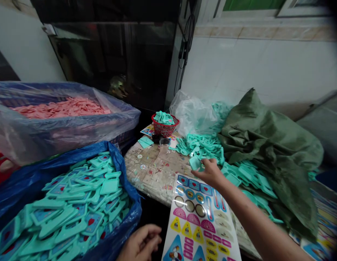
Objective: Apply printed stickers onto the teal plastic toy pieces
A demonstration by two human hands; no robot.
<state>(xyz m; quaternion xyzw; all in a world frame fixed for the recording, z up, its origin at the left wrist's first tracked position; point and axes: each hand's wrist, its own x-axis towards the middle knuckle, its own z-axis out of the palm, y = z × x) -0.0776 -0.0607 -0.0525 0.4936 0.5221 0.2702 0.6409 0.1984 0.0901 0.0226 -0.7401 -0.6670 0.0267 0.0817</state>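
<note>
My right hand reaches forward over the sticker sheet and pinches a teal plastic piece at the edge of a loose pile of teal plastic pieces. My left hand rests low, beside the blue bag, with fingers curled; nothing shows in them. The sticker sheet lies on a worn board and carries coloured hearts, circles, fans and triangles.
A blue plastic bag at the left holds several teal pieces with stickers on. Behind it, a clear bag holds pink pieces. A red basket of teal parts, a green sack and a dark glass tank stand further back.
</note>
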